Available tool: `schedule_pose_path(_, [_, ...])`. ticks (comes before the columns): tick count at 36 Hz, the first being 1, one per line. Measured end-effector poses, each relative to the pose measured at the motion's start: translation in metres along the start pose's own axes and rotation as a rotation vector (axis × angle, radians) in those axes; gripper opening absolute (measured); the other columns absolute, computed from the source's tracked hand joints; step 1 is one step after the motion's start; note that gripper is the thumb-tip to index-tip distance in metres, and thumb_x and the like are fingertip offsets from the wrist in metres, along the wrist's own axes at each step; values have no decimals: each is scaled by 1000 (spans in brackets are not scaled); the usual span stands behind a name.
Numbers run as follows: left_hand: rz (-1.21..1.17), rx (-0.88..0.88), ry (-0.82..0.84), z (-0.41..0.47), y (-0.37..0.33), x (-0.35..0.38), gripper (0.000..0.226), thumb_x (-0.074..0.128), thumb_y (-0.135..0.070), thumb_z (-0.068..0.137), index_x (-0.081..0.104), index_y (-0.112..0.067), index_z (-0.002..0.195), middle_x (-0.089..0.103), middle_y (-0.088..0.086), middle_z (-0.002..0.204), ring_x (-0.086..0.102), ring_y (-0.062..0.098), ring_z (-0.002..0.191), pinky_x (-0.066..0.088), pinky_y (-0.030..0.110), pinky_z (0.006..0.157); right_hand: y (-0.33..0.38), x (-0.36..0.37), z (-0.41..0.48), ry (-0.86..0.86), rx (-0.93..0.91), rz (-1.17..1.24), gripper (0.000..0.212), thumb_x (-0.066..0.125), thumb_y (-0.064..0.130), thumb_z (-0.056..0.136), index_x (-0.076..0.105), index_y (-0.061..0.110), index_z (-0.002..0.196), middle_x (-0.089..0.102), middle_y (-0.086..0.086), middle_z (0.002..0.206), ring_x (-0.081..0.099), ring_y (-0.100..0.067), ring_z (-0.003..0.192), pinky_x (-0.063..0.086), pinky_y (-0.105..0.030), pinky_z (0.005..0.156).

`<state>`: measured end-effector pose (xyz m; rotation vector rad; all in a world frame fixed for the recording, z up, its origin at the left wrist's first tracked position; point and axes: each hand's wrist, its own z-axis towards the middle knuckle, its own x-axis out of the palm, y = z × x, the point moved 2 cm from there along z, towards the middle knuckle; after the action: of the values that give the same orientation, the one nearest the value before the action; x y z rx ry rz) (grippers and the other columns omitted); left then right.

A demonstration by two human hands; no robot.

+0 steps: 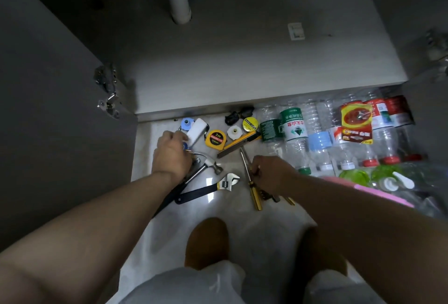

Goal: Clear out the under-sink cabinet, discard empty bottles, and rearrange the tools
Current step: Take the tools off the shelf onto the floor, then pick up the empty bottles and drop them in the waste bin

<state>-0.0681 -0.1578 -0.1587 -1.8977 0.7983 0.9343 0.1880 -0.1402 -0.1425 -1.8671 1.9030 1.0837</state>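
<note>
**Right hand (271,173) grips screwdriver; left hand (172,156) unclear**

At lower centre, the right hand's fingers curl round the yellow-handled steel screwdriver (255,193). Centre left, the left hand lies knuckles-up beside the steel claw hammer (211,166); I cannot tell whether it holds anything. The black-handled adjustable wrench (198,193) lies between the hands, with the round yellow tape measure (215,138) above it. Clear plastic bottles (320,119) lie in a row at centre right, below the open grey cabinet (242,66).
</note>
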Motion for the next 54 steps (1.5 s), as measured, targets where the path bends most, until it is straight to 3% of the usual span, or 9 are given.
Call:
schedule_pose_path(9, [151,343,637,19,-141,-31,35,70,-21,93,62,-16,126,59,1,123,60,24,116,50,30,95,-42,-130,-16,-49,-72,-192,27,63,17,92,61,12,119,60,-11,125,57,-23,107,45,-28,87])
schedule_pose_path(12, [204,409,714,25,-186,-36,39,70,-24,93,59,-16,130,65,5,122,63,27,111,52,40,99,-67,-161,-28,-144,-22,-204,27,65,17,90,63,13,117,65,-11,122,60,-27,110,44,-29,90])
schedule_pose_path(21, [265,293,809,40,-242,6,39,69,-19,95,55,-11,130,62,11,105,65,23,86,63,42,80,-131,-156,-23,62,192,-115,25,64,24,93,74,4,104,76,-15,97,72,-26,83,60,-33,79])
schedule_pose_path(24, [227,311,795,33,-237,35,57,65,-21,98,38,-17,148,64,15,121,61,18,81,53,16,60,-133,-136,-5,132,226,22,38,69,28,93,65,-2,117,73,-21,100,64,-25,71,56,-29,61])
schedule_pose_path(29, [321,384,805,24,-212,82,88,61,-35,100,-2,-26,161,49,18,149,59,32,122,48,32,99,-117,-109,27,79,186,71,48,72,30,91,52,9,129,66,-12,108,67,-19,76,55,-24,56])
schedule_pose_path(34, [188,413,742,25,-194,99,83,63,-33,98,9,-25,160,55,19,142,61,33,119,50,41,101,-101,-89,42,-101,237,15,56,75,31,87,50,7,131,64,-12,120,65,-26,107,55,-34,89])
schedule_pose_path(39, [-32,403,669,23,-180,108,78,72,-21,91,24,-20,153,50,15,145,54,32,128,47,43,105,-92,-74,47,-206,317,85,53,69,38,90,47,8,128,61,-10,109,60,-23,90,47,-31,73])
schedule_pose_path(45, [-80,344,629,23,-172,113,67,71,-19,91,31,-30,144,51,16,136,59,32,110,53,37,91,-92,-59,52,-201,368,135,76,80,37,81,33,10,135,60,-13,121,63,-30,109,49,-35,81])
schedule_pose_path(54, [-150,162,952,30,-203,46,58,65,-21,92,36,-40,139,56,11,125,68,25,85,62,37,68,-95,-128,6,-23,437,410,59,81,34,78,43,7,115,63,-16,92,70,-33,73,58,-35,55])
